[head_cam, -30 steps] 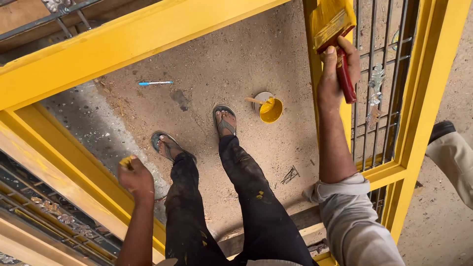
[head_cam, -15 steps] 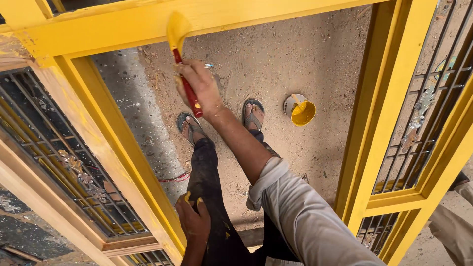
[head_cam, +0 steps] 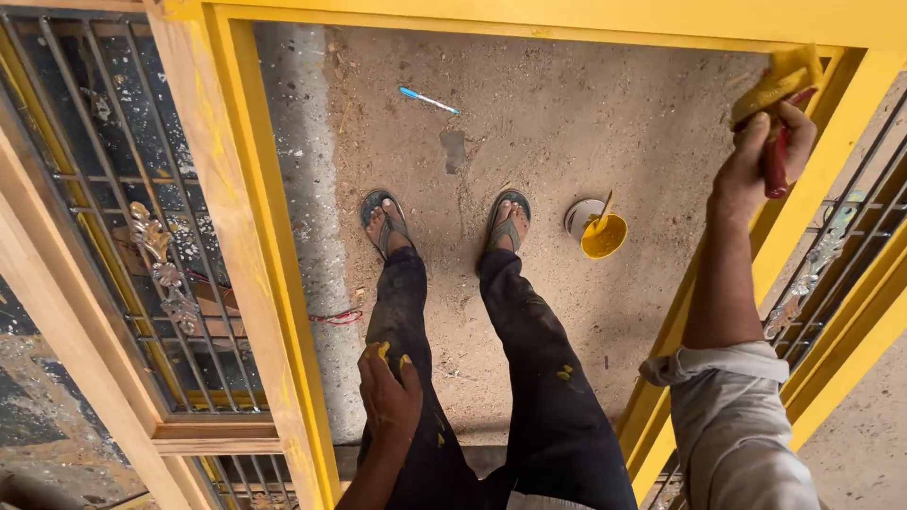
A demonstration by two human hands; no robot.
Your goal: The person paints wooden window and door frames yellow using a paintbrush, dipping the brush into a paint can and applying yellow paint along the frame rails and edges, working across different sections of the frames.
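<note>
While metal grille (head_cam: 123,236) fills left side behind wooden rail, yellow frame upright (head_cam: 260,246) edges open sandy floor (head_cam: 567,123). Left hand (head_cam: 389,397) rests flat on dark trouser thigh, paint-smeared fingers loosely together, holding nothing. Blue pen (head_cam: 427,99) lies alone, well apart from feet. Yellow paint can (head_cam: 599,231) just beside right sandal. Right hand (head_cam: 761,156) fist-clenched round red-handled brush (head_cam: 779,90), bristles touching right frame upright (head_cam: 803,198).

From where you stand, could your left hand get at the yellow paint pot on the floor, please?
Probably not: the left hand rests on the left thigh, while the paint pot sits down by the right foot, across both legs.
</note>
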